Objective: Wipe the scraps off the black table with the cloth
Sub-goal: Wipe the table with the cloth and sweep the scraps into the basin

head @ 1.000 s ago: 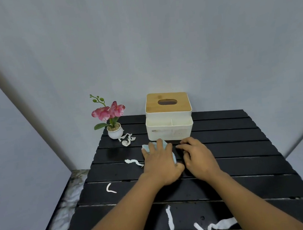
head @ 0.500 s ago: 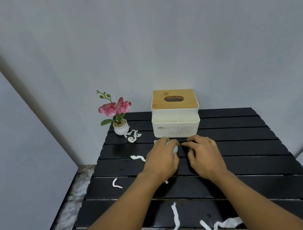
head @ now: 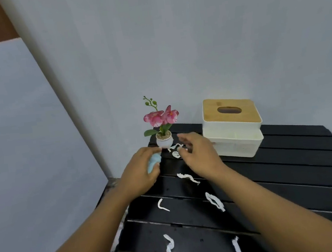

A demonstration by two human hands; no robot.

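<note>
- We see the left hand (head: 140, 174) at centre frame, curled into a fist around the cloth (head: 154, 162); the cloth is pale blue, bunched, and shows between thumb and fingers at the top of the fist
- The right hand (head: 199, 156) sits just to the right of it, palm down, fingers spread and slightly bent, gripping nothing; whether its fingertips touch the table we cannot tell (the hand is somewhat blurred)
- The table (head: 292, 173) is black and slatted, filling the lower right of the frame; the left hand lies over its left edge
- Scraps (head: 188, 177) of white paper lie scattered on the slats: one twisted strip just below the right hand; a small curl (head: 162, 206) below the left hand; a looped strip (head: 215, 201) beneath the right forearm; two long strips (head: 169, 251) at the bottom edge of the frame; a few small bits (head: 175, 148) between the two hands, near the pot
- A pot (head: 164, 139) with pink flowers stands at the far left corner of the table, just above the left hand
- A box (head: 233, 126), white with a wooden slotted lid, stands right of the pot, at the far edge; the right hand is just beside its lower left corner
</note>
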